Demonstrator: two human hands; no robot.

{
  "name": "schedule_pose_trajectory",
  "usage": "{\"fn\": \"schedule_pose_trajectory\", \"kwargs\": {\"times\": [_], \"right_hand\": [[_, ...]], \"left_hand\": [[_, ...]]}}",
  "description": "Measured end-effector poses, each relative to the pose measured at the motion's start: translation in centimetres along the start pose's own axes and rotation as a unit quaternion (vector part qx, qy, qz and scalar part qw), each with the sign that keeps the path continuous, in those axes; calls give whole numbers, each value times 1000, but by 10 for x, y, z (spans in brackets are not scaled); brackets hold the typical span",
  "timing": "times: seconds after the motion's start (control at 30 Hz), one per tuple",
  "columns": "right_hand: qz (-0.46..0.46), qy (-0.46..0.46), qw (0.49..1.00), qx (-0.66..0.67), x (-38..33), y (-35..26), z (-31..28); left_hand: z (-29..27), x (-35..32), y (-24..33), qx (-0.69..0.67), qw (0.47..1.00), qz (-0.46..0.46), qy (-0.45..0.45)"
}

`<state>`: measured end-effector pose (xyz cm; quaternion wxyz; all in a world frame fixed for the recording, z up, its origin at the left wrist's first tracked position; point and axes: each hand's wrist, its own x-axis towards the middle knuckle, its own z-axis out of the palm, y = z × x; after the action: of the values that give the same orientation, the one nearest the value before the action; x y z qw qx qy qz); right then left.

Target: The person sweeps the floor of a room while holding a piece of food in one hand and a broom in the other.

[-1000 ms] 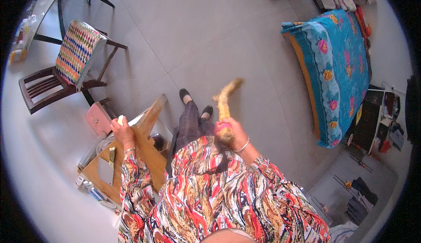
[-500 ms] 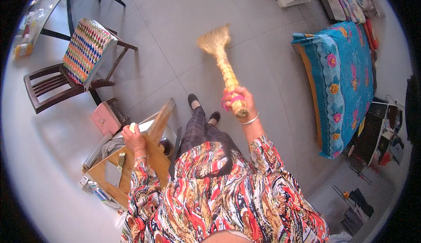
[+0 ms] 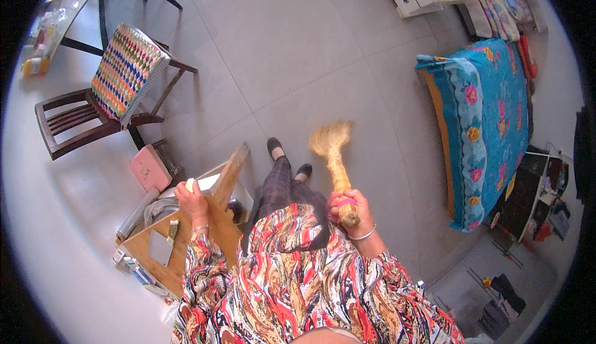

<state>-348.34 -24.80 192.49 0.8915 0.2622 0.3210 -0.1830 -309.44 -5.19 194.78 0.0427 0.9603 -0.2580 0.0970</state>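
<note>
My right hand [image 3: 351,206] is wrapped round the thick bound handle of a short straw hand broom [image 3: 337,167]. The broom's pale bristles fan out away from me above the floor, and a pink loop hangs about the handle by my fingers. My left hand [image 3: 194,201] is closed at the far edge of a wooden cabinet [image 3: 143,243]. A small pale yellow piece [image 3: 190,184] shows at its fingertips; what it is, I cannot make out. Next to that hand, a wooden board [image 3: 231,171] stands at the front of an open drawer-like space.
On the cabinet lies a flat grey rectangular plate [image 3: 161,246]. Beyond it are a pink case [image 3: 151,168] and a dark wooden chair [image 3: 74,115] with a woven colourful cover [image 3: 127,71]. A blue flowered cloth [image 3: 481,126] covers a piece of furniture on the right.
My right hand has drawn the broom back toward my body, slightly to the right. The left hand has stayed by the cabinet edge.
</note>
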Motion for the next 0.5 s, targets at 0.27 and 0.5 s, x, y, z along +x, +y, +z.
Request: {"fn": "schedule_pose_trajectory", "kwargs": {"times": [0.27,0.5], "right_hand": [[-14,-49,986,-158,52,12,61],[17,-121,990,-64,102,-25,129]], "left_hand": [[-7,-9,6,-22,1000,16,4],[-17,-6,25,-28,1000,2,-5]]}}
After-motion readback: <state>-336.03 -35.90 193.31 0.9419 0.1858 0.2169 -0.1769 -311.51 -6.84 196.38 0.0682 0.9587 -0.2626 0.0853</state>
